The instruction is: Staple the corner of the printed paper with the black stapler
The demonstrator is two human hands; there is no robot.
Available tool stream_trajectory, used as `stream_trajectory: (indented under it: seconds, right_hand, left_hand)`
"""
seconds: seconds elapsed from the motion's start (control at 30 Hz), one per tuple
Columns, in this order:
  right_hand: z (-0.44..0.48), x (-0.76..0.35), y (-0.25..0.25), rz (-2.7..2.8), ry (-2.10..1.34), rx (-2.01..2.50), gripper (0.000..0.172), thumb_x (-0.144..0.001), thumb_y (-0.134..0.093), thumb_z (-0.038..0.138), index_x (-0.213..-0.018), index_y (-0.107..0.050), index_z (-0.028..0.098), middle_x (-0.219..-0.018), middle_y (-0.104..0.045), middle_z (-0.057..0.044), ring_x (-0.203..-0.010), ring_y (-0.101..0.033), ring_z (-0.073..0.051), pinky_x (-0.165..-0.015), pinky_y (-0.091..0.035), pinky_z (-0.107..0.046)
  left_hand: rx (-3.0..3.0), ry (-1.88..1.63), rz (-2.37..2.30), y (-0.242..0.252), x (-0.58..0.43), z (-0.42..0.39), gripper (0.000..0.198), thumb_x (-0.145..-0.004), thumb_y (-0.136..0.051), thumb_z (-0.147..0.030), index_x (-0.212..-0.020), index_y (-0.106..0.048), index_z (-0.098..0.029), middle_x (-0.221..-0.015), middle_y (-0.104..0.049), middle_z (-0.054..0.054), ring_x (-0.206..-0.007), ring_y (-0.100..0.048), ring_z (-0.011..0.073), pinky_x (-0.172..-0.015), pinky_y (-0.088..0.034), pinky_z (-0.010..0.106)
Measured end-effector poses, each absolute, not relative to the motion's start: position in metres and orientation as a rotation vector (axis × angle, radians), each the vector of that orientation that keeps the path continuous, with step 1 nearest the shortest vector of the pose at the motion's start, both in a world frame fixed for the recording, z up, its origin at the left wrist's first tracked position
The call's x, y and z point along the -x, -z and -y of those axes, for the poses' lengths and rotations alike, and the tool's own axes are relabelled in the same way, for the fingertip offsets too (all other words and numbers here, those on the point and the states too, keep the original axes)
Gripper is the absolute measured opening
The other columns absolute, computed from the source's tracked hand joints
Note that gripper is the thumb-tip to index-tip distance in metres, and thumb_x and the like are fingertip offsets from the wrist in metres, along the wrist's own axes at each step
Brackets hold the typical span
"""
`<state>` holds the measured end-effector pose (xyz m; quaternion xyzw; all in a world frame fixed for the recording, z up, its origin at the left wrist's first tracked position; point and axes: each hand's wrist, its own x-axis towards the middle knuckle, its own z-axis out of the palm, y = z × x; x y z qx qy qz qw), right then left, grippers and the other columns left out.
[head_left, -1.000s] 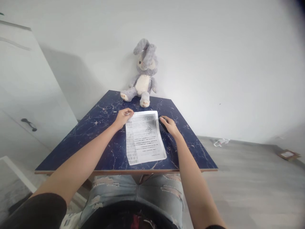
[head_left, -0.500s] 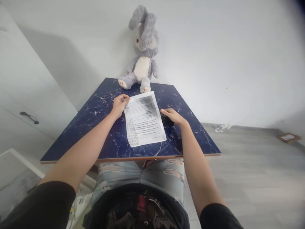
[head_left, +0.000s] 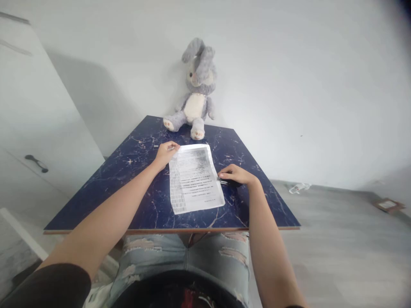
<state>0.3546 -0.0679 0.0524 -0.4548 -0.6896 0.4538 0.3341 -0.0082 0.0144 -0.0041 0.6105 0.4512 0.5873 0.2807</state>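
Observation:
A printed sheet of paper (head_left: pixel 194 177) lies on the dark blue marbled table (head_left: pixel 128 179). My left hand (head_left: pixel 166 153) pinches the sheet's top left corner, fingers closed on it. My right hand (head_left: pixel 238 174) rests at the sheet's right edge, fingers curled over a dark pen-like object (head_left: pixel 228 182) with a silver tip that lies on the table. What the dark object is I cannot fully make out.
A grey and white plush rabbit (head_left: pixel 196 94) sits at the table's far edge against the white wall. A white cabinet with a dark handle (head_left: pixel 36 163) stands at the left. A small frame (head_left: pixel 387 205) and a clear wrapper (head_left: pixel 298 187) lie on the grey floor at the right.
My right hand has slid nearer along the sheet's right edge with the dark object under it. My left hand keeps its hold on the top left corner. The camera tilted.

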Motion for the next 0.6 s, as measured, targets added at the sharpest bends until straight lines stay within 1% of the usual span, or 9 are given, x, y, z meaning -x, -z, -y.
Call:
stream_trajectory:
  seconds: [0.1, 0.23, 0.3, 0.37, 0.43, 0.5, 0.53, 0.57, 0.6]
  right_hand:
    - [0.070, -0.346, -0.053, 2.099, -1.114, 1.110, 0.038, -0.068, -0.090, 0.057, -0.073, -0.080, 0.021, -0.071, -0.074, -0.001, -0.070, -0.068, -0.024, -0.063, -0.054, -0.031]
    - [0.071, -0.335, -0.053, 2.172, -0.987, 1.108, 0.042, -0.072, -0.088, 0.060, -0.083, -0.080, 0.020, -0.068, -0.072, -0.001, -0.067, -0.066, -0.022, -0.063, -0.051, -0.029]
    - [0.070, -0.331, -0.052, 2.184, -0.937, 1.095, 0.045, -0.074, -0.086, 0.061, -0.088, -0.076, 0.020, -0.065, -0.071, 0.000, -0.065, -0.062, -0.019, -0.062, -0.048, -0.027]
    - [0.070, -0.328, -0.052, 2.219, -0.904, 1.072, 0.045, -0.078, -0.083, 0.063, -0.086, -0.072, 0.019, -0.063, -0.068, 0.001, -0.062, -0.057, -0.017, -0.062, -0.045, -0.025]
    - [0.071, -0.326, -0.051, 2.267, -0.864, 1.039, 0.046, -0.082, -0.079, 0.065, -0.082, -0.069, 0.019, -0.061, -0.064, 0.003, -0.059, -0.052, -0.014, -0.061, -0.041, -0.024]
    - [0.072, -0.324, -0.051, 2.315, -0.816, 1.002, 0.047, -0.086, -0.075, 0.065, -0.080, -0.069, 0.019, -0.061, -0.063, 0.003, -0.057, -0.050, -0.013, -0.061, -0.040, -0.024]
    - [0.073, -0.324, -0.052, 2.327, -0.793, 0.986, 0.047, -0.086, -0.074, 0.066, -0.080, -0.070, 0.019, -0.061, -0.063, 0.003, -0.056, -0.050, -0.013, -0.061, -0.040, -0.024]
    - [0.074, -0.323, -0.052, 2.335, -0.775, 0.973, 0.048, -0.087, -0.073, 0.067, -0.079, -0.071, 0.020, -0.061, -0.063, 0.002, -0.056, -0.050, -0.013, -0.061, -0.041, -0.025]
    - [0.075, -0.322, -0.053, 2.343, -0.758, 0.963, 0.049, -0.088, -0.072, 0.068, -0.078, -0.072, 0.020, -0.062, -0.064, 0.002, -0.056, -0.050, -0.014, -0.061, -0.042, -0.025]
  left_hand:
    - [-1.652, -1.535, -1.175, 0.005, 0.006, -0.015, 0.033, -0.078, -0.079, -0.050, -0.084, -0.075, -0.018, -0.090, -0.077, 0.008, -0.083, -0.066, 0.0216, -0.081, -0.052, 0.033]
    - [-1.647, -1.504, -1.150, 0.008, 0.005, -0.016, 0.034, -0.078, -0.079, -0.051, -0.084, -0.074, -0.018, -0.088, -0.076, 0.007, -0.082, -0.065, 0.0221, -0.081, -0.051, 0.033]
    - [-1.678, -1.462, -1.198, 0.007, 0.005, -0.015, 0.030, -0.081, -0.076, -0.049, -0.082, -0.073, -0.019, -0.087, -0.075, 0.007, -0.083, -0.065, 0.0234, -0.085, -0.051, 0.036]
    - [-1.796, -1.432, -1.350, 0.003, 0.004, -0.010, 0.021, -0.085, -0.073, -0.041, -0.083, -0.073, -0.020, -0.091, -0.074, 0.009, -0.090, -0.066, 0.0262, -0.092, -0.051, 0.040]
    - [-1.970, -1.428, -1.601, -0.003, -0.002, 0.001, 0.012, -0.087, -0.071, -0.030, -0.091, -0.074, -0.020, -0.104, -0.072, 0.014, -0.106, -0.063, 0.0317, -0.100, -0.047, 0.047]
    - [-2.164, -1.337, -1.757, -0.009, -0.013, 0.016, 0.017, -0.088, -0.070, -0.025, -0.103, -0.076, -0.020, -0.119, -0.068, 0.018, -0.119, -0.058, 0.0372, -0.104, -0.044, 0.052]
    - [-2.291, -1.215, -1.685, -0.012, -0.020, 0.024, 0.017, -0.092, -0.066, -0.026, -0.105, -0.076, -0.020, -0.121, -0.067, 0.018, -0.119, -0.058, 0.0371, -0.104, -0.044, 0.052]
    - [-2.430, -1.047, -1.487, -0.014, -0.028, 0.031, 0.019, -0.096, -0.062, -0.028, -0.106, -0.077, -0.021, -0.119, -0.068, 0.017, -0.116, -0.060, 0.0345, -0.104, -0.045, 0.050]
    - [-2.541, -0.882, -1.215, -0.015, -0.035, 0.038, 0.023, -0.100, -0.059, -0.033, -0.111, -0.077, -0.022, -0.121, -0.069, 0.015, -0.116, -0.063, 0.0312, -0.106, -0.046, 0.046]
